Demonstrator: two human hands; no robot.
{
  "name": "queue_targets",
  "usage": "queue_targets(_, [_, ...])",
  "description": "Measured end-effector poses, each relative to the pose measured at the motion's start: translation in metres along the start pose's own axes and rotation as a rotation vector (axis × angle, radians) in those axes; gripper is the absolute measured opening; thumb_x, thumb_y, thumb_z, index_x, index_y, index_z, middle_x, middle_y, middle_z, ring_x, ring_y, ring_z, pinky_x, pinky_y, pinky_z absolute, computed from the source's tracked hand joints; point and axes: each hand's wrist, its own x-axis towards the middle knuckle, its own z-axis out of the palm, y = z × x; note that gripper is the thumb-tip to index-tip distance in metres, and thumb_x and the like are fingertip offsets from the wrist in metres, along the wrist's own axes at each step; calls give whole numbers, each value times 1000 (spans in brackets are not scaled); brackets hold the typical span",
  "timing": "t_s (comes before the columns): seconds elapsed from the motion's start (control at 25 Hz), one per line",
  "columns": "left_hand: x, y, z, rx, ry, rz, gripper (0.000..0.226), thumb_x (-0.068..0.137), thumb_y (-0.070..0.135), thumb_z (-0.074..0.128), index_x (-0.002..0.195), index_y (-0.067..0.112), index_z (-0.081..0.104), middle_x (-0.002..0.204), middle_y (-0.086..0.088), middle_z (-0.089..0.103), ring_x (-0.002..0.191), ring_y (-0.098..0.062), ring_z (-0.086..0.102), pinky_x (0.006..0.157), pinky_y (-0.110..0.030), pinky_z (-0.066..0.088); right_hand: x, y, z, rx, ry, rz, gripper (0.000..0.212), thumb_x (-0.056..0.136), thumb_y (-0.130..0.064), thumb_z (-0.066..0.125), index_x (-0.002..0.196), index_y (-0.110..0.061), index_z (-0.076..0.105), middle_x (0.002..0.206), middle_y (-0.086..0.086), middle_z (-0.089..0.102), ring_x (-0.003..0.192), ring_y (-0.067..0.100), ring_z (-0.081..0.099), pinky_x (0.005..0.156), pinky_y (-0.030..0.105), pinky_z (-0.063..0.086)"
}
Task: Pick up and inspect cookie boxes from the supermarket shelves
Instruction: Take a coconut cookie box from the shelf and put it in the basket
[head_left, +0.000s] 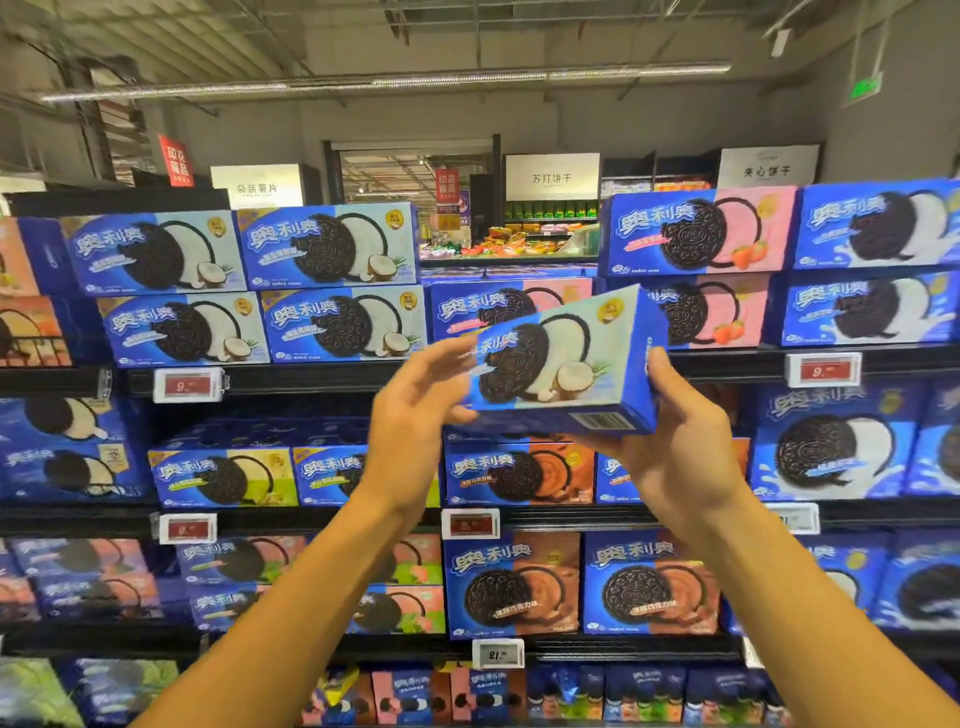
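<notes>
A blue cookie box with a coconut picture (561, 358) is held up in front of the shelves, tilted with its right end higher and its barcode side facing down toward me. My right hand (680, 441) grips its right end from below, thumb up the side. My left hand (415, 410) is at the box's left end, fingers loosely spread and slightly blurred, touching or almost touching the box edge. Matching coconut boxes (332, 286) are stacked on the top shelf to the left.
Shelves full of blue cookie boxes fill the view: strawberry ones (696, 234) at upper right, chocolate ones (519, 582) lower centre, lime-coloured ones (223, 478) at left. Price tags (188, 385) line the shelf edges. An aisle with hanging signs shows behind the top shelf.
</notes>
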Motion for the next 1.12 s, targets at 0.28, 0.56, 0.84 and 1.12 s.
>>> queue_targets(0.28, [21, -35, -34, 35, 85, -368, 42, 99, 37, 48, 139, 22, 49, 131, 2, 63, 114, -14, 59, 97, -40, 47, 11, 17, -28, 227, -110, 37, 66, 83, -53, 64, 137, -14, 61, 131, 13, 67, 111, 33, 68, 89, 52, 58])
queue_targets(0.56, [16, -29, -33, -124, 33, -228, 38, 84, 41, 56, 110, 14, 65, 105, -6, 74, 87, -20, 70, 75, -35, 60, 22, 20, -39, 212, -47, 17, 46, 97, -47, 41, 115, -26, 76, 122, 4, 73, 106, 21, 71, 86, 41, 60])
queue_targets(0.84, [14, -24, -32, -144, 35, -127, 42, 88, 32, 57, 123, 9, 57, 112, -3, 72, 96, -13, 69, 78, -30, 59, 29, 17, -39, 87, 37, -69, 32, 104, -15, 44, 127, -15, 65, 124, 7, 70, 104, 24, 68, 87, 41, 58])
queue_targets(1.12, [16, -15, -23, -81, 65, -125, 41, 83, 38, 60, 117, 15, 61, 109, 0, 74, 97, -13, 70, 80, -30, 59, 28, 19, -36, 44, 148, -83, 28, 105, -26, 47, 128, -13, 57, 116, 6, 73, 99, 21, 70, 81, 41, 58])
